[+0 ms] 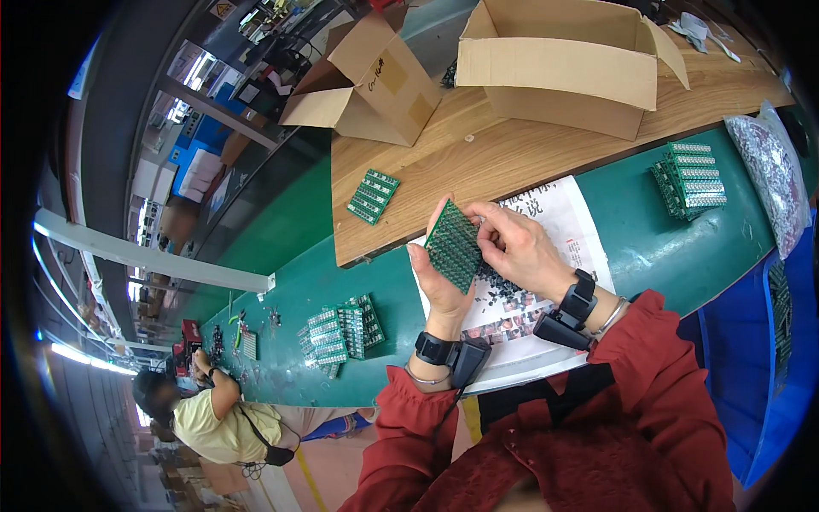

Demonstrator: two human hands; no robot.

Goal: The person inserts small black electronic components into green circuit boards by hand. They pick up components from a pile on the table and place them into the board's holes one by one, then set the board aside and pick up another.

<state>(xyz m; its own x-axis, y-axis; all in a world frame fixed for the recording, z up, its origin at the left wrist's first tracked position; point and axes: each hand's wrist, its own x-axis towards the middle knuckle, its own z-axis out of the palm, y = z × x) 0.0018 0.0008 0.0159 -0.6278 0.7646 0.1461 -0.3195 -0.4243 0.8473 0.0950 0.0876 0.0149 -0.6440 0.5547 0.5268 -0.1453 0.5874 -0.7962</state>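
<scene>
My left hand (441,294) holds up a green circuit board panel (454,247) by its edges, tilted over the newspaper. Against the board's right edge my right hand (520,247) is closed, thumb and fingertips pinched together; what they hold, if anything, is too small to make out. Below the hands, a heap of small black parts (503,290) lies on the printed newspaper (589,243). Stacks of similar panels (341,331) lie on the green bench to the left, and another stack of panels (689,181) stands to the right. One more panel (373,197) lies on the wooden board.
Two open cardboard boxes (554,81) (375,90) stand on the wooden board (444,171) at the back. At the far right are a clear plastic bag (768,175) and a blue bin (742,358). A co-worker (222,418) in a yellow top sits farther left along the bench.
</scene>
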